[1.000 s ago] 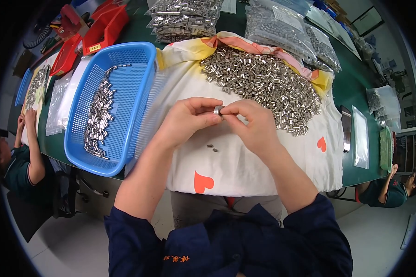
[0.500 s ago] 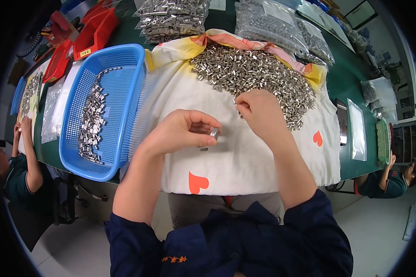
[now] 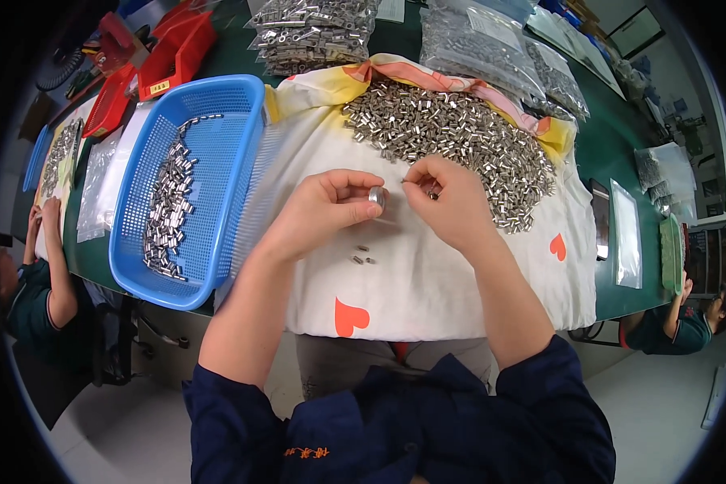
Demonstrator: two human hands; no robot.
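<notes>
My left hand (image 3: 324,203) is closed, with thumb and fingers gripping a round silver metal piece (image 3: 377,196). Close by on its right, my right hand (image 3: 453,202) has its fingertips pinched at what looks like a tiny part. One or more small metal sleeves (image 3: 433,194) glint between its curled fingers. Beyond that hand lies a large heap of small silver metal sleeves (image 3: 460,129) on a white cloth (image 3: 427,298) with red hearts. Several loose sleeves (image 3: 358,260) rest on the cloth below my left hand.
A blue perforated basket (image 3: 222,234) on the left contains many metal sleeves. Bags of metal parts (image 3: 310,40) and further filled bags (image 3: 476,48) stand at the back. Red bins (image 3: 173,52) are at far left. Co-workers sit at both sides; a phone (image 3: 599,218) lies right.
Both hands have moved closer together, the right hand coming away from the heap. The left hand has shifted slightly away from me. More loose sleeves now show on the cloth below it.
</notes>
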